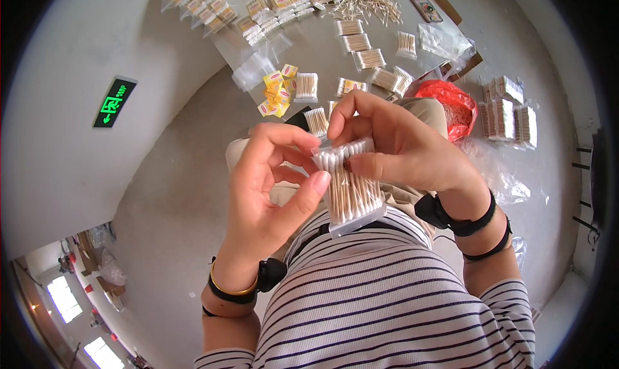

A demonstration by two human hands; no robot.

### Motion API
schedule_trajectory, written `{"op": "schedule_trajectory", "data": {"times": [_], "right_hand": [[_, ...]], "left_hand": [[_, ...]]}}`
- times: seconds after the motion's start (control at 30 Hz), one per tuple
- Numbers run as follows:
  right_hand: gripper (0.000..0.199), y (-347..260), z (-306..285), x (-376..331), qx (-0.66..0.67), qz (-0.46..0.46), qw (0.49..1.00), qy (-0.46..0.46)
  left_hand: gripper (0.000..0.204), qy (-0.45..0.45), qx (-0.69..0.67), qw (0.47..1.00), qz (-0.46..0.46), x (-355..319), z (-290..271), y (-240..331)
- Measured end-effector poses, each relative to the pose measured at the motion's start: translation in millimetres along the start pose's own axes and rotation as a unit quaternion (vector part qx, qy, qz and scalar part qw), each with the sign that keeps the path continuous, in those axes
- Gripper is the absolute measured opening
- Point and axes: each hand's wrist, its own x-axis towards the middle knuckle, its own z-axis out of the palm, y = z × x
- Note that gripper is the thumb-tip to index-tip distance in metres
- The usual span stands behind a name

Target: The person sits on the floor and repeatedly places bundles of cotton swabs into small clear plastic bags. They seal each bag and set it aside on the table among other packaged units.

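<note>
Between my hands, just above my lap, is a clear plastic pack of cotton swabs (351,191) with pale wooden sticks and white tips. My left hand (274,182) has its thumb and fingertips closed on the pack's upper left edge. From the other side my right hand (393,143) grips the top, its thumb lying across the swabs. The pack tilts slightly, its folded bottom edge toward my body. Just beyond my fingers another swab pack (316,122) lies near the table's edge. Small yellow cards (277,91) sit in a loose pile farther left.
Several swab packs (354,42) lie across the grey table (309,53). Loose swabs (367,4) are heaped at the back, near a phone (423,6). Empty clear bags (255,69) lie on the left. A red plastic bag (451,104) and stacked packs (506,114) are at the right.
</note>
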Motion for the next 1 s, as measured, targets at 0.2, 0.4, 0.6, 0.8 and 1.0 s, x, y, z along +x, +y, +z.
{"op": "schedule_trajectory", "data": {"times": [0.2, 0.4, 0.6, 0.8, 1.0], "right_hand": [[0.030, 21, -1, -9, -0.022, 0.035, 0.999, -0.022], [0.029, 36, 6, -26, -0.045, 0.059, 0.997, -0.013], [0.027, 29, 26, -42, -0.167, 0.066, 0.983, 0.026], [0.026, 31, 40, -54, -0.194, 0.074, 0.976, 0.058], [0.024, 33, 44, -61, -0.210, 0.080, 0.973, 0.056]], "left_hand": [[0.022, -0.083, 0.098, 0.991, -0.031, -7, -4, -3], [0.021, -0.084, 0.051, 0.986, -0.131, -25, 0, -11], [0.022, -0.082, 0.069, 0.987, -0.120, -42, 6, -11], [0.023, -0.108, 0.098, 0.983, -0.111, -52, 10, -12], [0.023, -0.126, 0.090, 0.980, -0.127, -58, 13, -13]]}}
